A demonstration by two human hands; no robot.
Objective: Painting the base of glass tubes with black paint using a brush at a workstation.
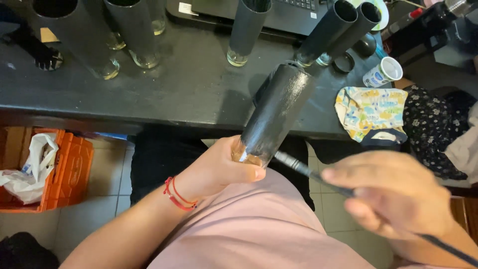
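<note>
Low in the frame, the left hand (219,167) is clamped around the clear base of a tall glass (276,112) whose outside is coated black; it holds the glass tilted, mouth pointing up toward the middle of the frame. At lower right, the right hand (393,194), blurred with motion, is closed on a thin dark brush (318,178) whose tip lies just beside the glass base. The step in hand looks like painting the outside of the glass, with the coat nearly complete and only the bottom band bare. A next stroke would call for a steady tip kept off the fingers gripping the base, and a turn of the glass to reach any unpainted side. Beyond the hands, a dark table (189,94) crosses the upper frame, carrying other black-coated glasses (132,30), a patterned cloth (371,109) at right and a small white cup (383,72). An orange crate (67,172) sits at left.
</note>
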